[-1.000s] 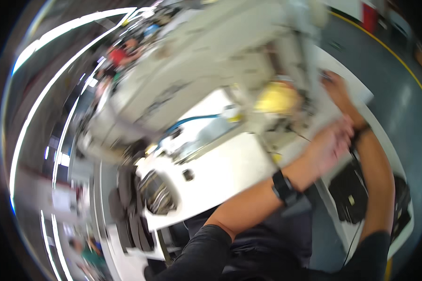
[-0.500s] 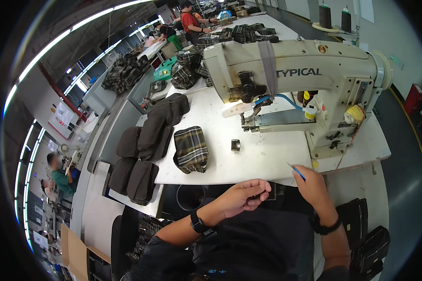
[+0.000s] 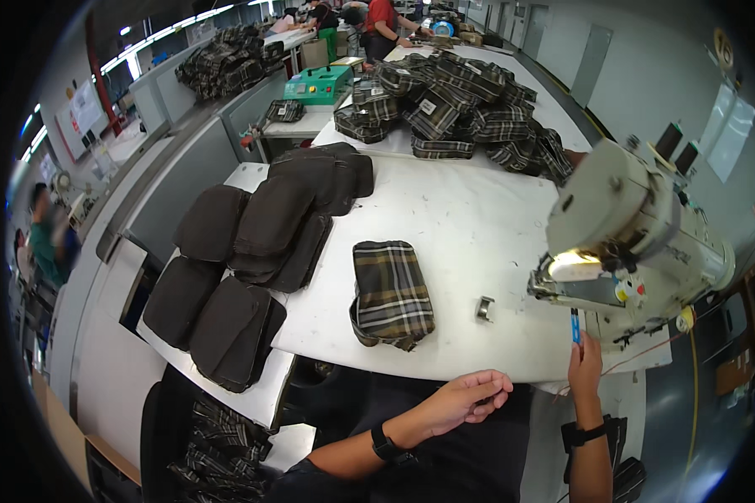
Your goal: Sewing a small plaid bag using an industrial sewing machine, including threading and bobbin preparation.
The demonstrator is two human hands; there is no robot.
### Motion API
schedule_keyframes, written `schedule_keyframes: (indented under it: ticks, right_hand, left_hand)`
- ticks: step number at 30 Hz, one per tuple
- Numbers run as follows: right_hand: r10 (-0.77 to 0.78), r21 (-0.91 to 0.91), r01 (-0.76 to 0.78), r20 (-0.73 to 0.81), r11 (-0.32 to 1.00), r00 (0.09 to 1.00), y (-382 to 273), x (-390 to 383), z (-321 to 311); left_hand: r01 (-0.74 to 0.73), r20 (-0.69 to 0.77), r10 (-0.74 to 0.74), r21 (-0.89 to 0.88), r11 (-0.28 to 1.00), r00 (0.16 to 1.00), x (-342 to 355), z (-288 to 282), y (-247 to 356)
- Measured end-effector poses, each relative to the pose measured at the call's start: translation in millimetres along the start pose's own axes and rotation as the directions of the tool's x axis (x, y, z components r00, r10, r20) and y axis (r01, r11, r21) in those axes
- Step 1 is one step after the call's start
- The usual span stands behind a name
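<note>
Below the sewing machine [image 3: 637, 230], right hand [image 3: 585, 362] pinches a seemingly upright blue tool [image 3: 575, 325].

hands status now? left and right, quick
Left hand: fingers loosely curled, holding nothing visible, hovering at the table edge.
Right hand: shut on a small blue tool, raised under the sewing machine.

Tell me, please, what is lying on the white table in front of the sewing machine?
A plaid pouch, a small metal part and dark fabric pieces lie on the table. Anything under them is hidden.
</note>
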State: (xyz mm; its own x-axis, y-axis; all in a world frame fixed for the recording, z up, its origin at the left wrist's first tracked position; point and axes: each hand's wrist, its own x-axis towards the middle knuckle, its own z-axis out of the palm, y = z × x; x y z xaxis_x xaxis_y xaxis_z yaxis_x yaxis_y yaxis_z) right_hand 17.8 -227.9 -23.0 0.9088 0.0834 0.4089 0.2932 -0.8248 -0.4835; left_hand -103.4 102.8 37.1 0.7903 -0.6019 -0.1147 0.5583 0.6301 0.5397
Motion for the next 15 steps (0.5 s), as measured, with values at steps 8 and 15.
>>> schedule_keyframes:
  ticks: [8,15]
  right_hand:
    - [0.56,0.326,-0.718,0.461,0.616,0.689,5.9,-52.4,-81.2]
    - [0.341,-0.321,-0.171,0.61,0.932,0.715,24.0,-167.0,-98.3]
  left_hand:
    - [-0.021,0.05,0.028,-0.135,0.991,0.998,-16.1,-36.5,10.8]
    - [-0.078,0.001,0.08,-0.217,0.973,0.997,-22.7,-50.6,15.7]
